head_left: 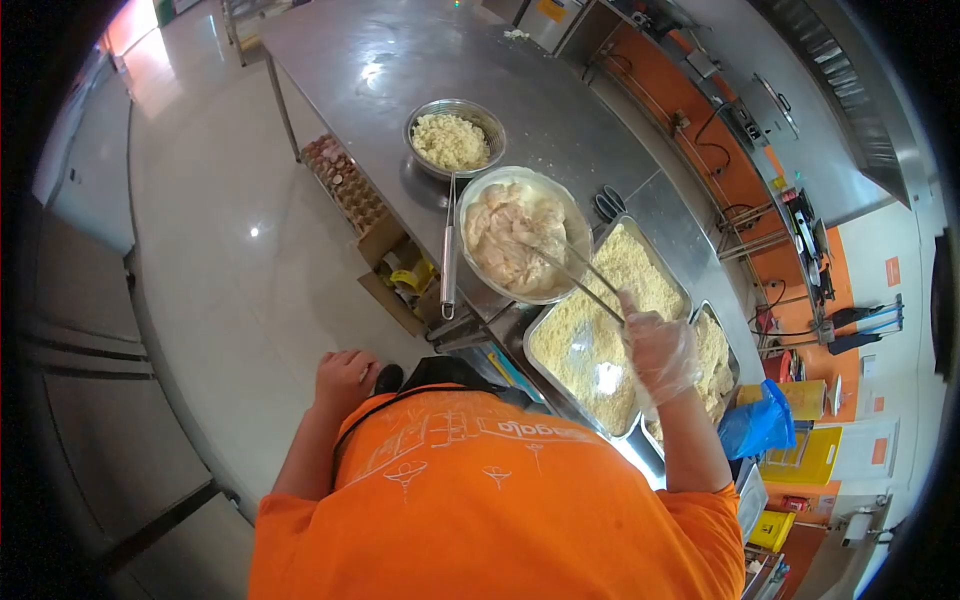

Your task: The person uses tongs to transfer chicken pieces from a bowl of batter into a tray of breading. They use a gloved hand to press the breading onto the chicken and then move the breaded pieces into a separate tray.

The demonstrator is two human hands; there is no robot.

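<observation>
My right hand [660, 352], in a clear plastic glove, is closed round metal tongs [598, 284]. Their tips reach into a round bowl [464, 235] of pale, wet raw meat pieces [510, 232] that look like chicken. Just under this hand lies a metal tray [540, 368] spread with yellowish crumbs [580, 345]. Bare and away from the table, my left hand [347, 378] hangs at my side with its fingers curled in; I see nothing in it. Beyond the meat bowl stands a metal strainer [495, 125] with crumbly pale food, its long handle [448, 260] pointing towards me.
Everything stands on a steel table [340, 50]. Black-handled scissors [609, 204] lie beside the bowl. A second crumb tray [712, 350] and a blue bag [758, 420] are at the right. Egg trays [345, 180] and an open cardboard box [385, 240] sit below the tabletop.
</observation>
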